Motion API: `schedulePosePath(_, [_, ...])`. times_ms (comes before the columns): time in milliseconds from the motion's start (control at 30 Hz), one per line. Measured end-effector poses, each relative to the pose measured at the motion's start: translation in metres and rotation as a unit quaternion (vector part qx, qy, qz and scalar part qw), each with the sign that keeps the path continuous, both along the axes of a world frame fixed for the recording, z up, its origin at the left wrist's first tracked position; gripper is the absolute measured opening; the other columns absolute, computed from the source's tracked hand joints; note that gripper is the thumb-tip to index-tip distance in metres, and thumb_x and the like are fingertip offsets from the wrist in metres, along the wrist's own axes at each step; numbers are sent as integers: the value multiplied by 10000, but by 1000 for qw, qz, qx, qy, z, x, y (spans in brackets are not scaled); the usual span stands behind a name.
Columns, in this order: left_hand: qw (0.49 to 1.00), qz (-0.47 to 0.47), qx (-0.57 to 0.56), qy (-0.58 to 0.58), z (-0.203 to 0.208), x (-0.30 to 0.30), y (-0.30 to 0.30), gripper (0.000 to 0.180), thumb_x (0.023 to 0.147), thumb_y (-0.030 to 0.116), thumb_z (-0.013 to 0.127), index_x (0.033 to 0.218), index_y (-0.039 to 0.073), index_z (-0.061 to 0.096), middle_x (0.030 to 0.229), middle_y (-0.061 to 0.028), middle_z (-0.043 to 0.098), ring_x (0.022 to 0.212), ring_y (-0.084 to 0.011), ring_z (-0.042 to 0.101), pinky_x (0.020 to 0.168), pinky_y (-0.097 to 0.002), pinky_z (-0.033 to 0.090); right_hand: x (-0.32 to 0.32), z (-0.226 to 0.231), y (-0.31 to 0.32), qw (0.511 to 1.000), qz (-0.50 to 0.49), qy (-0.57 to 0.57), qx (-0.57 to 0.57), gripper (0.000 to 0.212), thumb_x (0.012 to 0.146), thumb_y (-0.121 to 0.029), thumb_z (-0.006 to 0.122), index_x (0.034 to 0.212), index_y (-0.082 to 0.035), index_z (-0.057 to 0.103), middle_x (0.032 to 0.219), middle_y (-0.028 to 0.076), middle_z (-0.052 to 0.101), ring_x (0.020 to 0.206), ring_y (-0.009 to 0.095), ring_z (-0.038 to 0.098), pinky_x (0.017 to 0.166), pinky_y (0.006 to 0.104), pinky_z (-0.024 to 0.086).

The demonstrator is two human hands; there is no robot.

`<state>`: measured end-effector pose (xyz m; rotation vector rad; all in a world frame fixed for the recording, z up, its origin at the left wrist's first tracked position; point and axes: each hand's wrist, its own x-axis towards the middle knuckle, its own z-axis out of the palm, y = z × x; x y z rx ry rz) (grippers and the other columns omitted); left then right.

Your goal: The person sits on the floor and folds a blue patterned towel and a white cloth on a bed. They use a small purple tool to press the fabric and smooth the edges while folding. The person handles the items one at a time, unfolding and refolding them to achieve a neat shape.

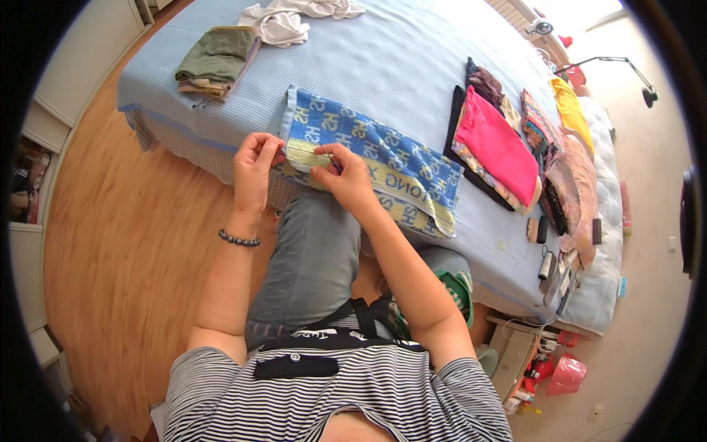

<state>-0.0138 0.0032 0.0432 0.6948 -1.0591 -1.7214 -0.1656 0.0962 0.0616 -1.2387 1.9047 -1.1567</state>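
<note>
A blue and yellow patterned towel lies spread along the near edge of the bed, its front part hanging over the side. Above its left end I hold both hands close together. My left hand, with a dark bead bracelet on its wrist, is closed in a pinch on something small and dark. To its right, my right hand is also closed, thumb against bent fingers, over the towel's yellow border. A thin line seems to run between the two hands. What either hand pinches is too small to name.
The bed has a light blue cover. Folded green clothes and a white cloth lie far left. A pink garment tops a pile at right, near a yellow cloth. Wooden floor stretches left.
</note>
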Motion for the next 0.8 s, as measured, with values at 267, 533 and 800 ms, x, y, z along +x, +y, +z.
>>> schedulePosePath(267, [985,40,-87,-147,-30,18,4,86,934,122,583,938,39,605,895,7,616,800,-51,556,723,-202,465,7,3,-8,999,-1,40,13,285,746,-108,718,1020,-71,653,628,8,469,580,116,448,570,293,408])
schedulePosePath(533, [988,-13,-56,-143,-39,7,22,51,900,45,609,860,22,586,851,-23,645,757,-59,587,702,-204,497,-5,-12,-11,996,-26,-89,11,226,762,-64,682,981,-18,651,593,-22,435,565,75,417,535,264,372])
schedulePosePath(800, [945,16,-162,-284,-25,1,27,95,831,16,646,919,33,614,838,-61,647,722,-133,613,670,-267,503,-6,-9,-9,991,-33,-132,7,193,788,-68,672,971,-14,648,603,-50,441,565,54,408,520,252,347])
